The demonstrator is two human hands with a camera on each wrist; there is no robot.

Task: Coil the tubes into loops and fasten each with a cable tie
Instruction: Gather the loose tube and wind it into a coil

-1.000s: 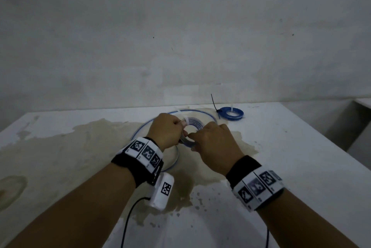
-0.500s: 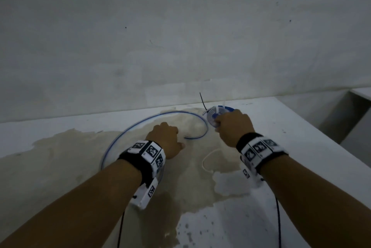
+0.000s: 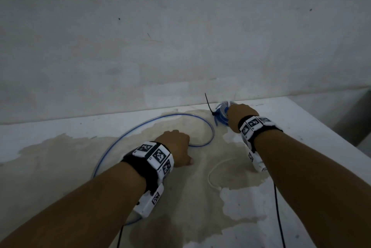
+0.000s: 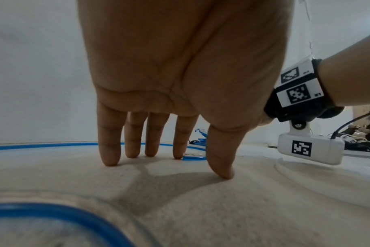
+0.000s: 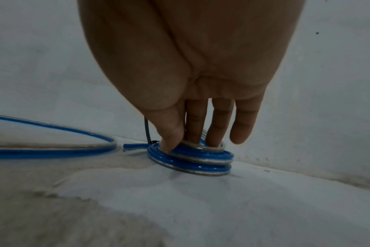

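- right hand (image 5: pixel 186 80) pinches the tied coil (image 5: pixel 192 158) at the table's (image 3: pixel 301 147) far edge, setting it aside.
- left hand (image 4: pixel 180 83), fingers straight and empty, fingertips on the table beside the loose tube (image 3: pixel 152 123); i judge coiling it comes next.

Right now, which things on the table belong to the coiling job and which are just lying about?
Job:
- small coil, tied with a black cable tie, gripped by the right hand
- loose blue tube, not yet coiled
- white cable tie
- left hand, fingers on the table

Lying about:
- brown stain on the table
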